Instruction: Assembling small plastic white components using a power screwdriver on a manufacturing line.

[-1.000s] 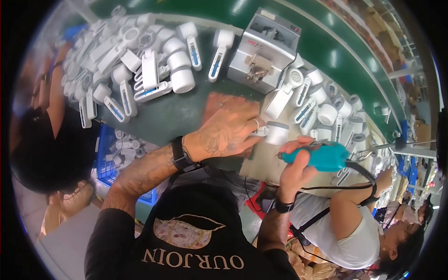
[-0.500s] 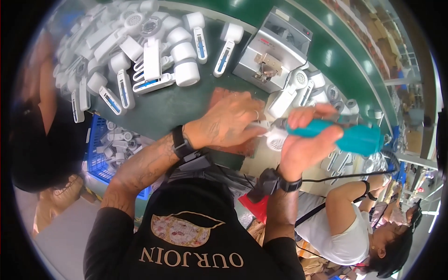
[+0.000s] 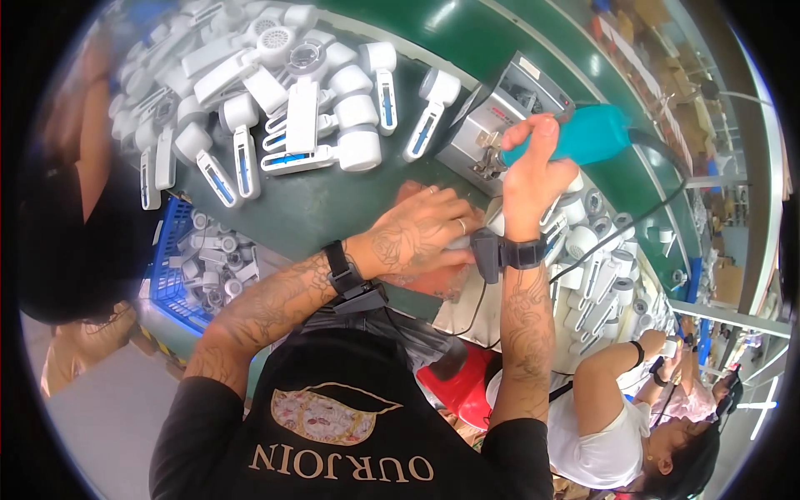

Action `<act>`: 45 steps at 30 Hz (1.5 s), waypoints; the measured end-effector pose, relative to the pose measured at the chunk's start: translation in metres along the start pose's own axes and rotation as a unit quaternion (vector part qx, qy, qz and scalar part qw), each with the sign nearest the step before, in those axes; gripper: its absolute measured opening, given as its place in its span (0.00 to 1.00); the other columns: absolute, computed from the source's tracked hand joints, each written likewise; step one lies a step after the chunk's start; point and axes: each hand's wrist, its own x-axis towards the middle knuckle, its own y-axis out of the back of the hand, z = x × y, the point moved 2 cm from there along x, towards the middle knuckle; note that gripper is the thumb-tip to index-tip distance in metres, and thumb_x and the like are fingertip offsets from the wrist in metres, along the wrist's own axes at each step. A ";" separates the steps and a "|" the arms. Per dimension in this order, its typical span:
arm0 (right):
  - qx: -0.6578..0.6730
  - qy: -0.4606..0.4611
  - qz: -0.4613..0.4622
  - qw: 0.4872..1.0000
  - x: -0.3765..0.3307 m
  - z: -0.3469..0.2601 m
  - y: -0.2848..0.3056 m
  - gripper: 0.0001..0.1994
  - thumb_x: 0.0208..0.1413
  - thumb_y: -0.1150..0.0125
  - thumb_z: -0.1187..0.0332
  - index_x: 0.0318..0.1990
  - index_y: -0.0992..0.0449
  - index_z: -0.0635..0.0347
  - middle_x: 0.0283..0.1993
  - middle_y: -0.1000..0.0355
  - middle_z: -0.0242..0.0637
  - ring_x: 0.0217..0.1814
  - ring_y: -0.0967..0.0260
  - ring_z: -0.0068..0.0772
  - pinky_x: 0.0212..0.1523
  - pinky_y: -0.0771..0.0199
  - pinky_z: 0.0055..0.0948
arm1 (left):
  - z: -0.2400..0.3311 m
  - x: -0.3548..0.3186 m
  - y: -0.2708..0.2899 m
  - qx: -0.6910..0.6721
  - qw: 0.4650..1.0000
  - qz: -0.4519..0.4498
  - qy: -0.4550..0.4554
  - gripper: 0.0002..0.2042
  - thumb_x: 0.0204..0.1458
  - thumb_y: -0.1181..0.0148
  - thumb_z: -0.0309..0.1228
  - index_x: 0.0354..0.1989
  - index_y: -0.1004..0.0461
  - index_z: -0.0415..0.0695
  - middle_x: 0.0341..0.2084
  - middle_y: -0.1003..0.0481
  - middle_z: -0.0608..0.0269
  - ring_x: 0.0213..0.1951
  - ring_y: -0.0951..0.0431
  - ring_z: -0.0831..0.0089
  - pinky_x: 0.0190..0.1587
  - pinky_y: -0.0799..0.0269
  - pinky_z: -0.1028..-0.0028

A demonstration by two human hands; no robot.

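My right hand grips a teal electric screwdriver, its tip end at the front of a grey metal box-shaped machine, which looks like a screw feeder. The exact contact is hidden behind my fingers. Lower and to the left, my left hand is closed over a white handheld fan, mostly covered by the fingers and my right wrist. That hand rests above a reddish-brown pad on the green table.
White handheld fans with blue strips are heaped at the far left. More white fans lie to the right. A blue crate of white parts stands left. The screwdriver's cable curves down. One person is at right, another at left.
My right hand has lifted the screwdriver off the white fan and carried it up and away to the grey machine. My left hand stays over the pad with the fan.
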 end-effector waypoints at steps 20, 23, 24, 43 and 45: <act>-0.023 0.015 0.005 1.000 0.006 -0.006 0.003 0.17 0.68 0.49 0.58 0.38 0.28 0.68 0.25 0.31 0.36 0.26 0.31 0.28 0.28 0.33 0.26 | -0.002 -0.002 -0.002 0.012 0.999 -0.015 0.026 0.21 0.50 0.34 0.45 0.49 0.23 0.46 0.44 0.25 0.63 0.46 0.28 0.63 0.53 0.33 0.65; -0.019 -0.004 -0.019 1.000 0.002 0.004 0.002 0.18 0.68 0.49 0.58 0.35 0.29 0.67 0.25 0.31 0.35 0.26 0.32 0.27 0.28 0.34 0.26 | -0.002 -0.003 -0.005 0.010 1.000 -0.002 0.018 0.22 0.49 0.34 0.44 0.49 0.24 0.45 0.44 0.25 0.63 0.46 0.28 0.64 0.52 0.33 0.65; -0.015 -0.009 -0.013 1.000 0.000 0.004 0.002 0.18 0.68 0.49 0.58 0.35 0.29 0.66 0.24 0.31 0.35 0.25 0.32 0.27 0.28 0.34 0.26 | -0.002 -0.003 -0.006 0.014 1.000 -0.011 0.013 0.21 0.50 0.34 0.44 0.49 0.24 0.46 0.44 0.25 0.63 0.46 0.28 0.63 0.52 0.33 0.65; 0.055 -0.073 0.009 0.996 -0.069 -0.028 0.047 0.21 0.66 0.46 0.54 0.41 0.31 0.69 0.23 0.36 0.35 0.23 0.37 0.30 0.28 0.33 0.31 | -0.002 -0.002 -0.005 0.017 1.000 0.015 0.012 0.20 0.50 0.34 0.46 0.47 0.22 0.48 0.45 0.24 0.64 0.44 0.27 0.63 0.49 0.31 0.63; 0.057 -0.076 0.001 0.995 -0.072 -0.020 0.047 0.20 0.66 0.46 0.54 0.40 0.32 0.69 0.23 0.37 0.35 0.23 0.37 0.31 0.28 0.33 0.31 | -0.001 -0.001 -0.004 0.017 1.000 0.007 0.018 0.20 0.50 0.34 0.46 0.47 0.22 0.48 0.45 0.24 0.64 0.44 0.27 0.62 0.49 0.31 0.63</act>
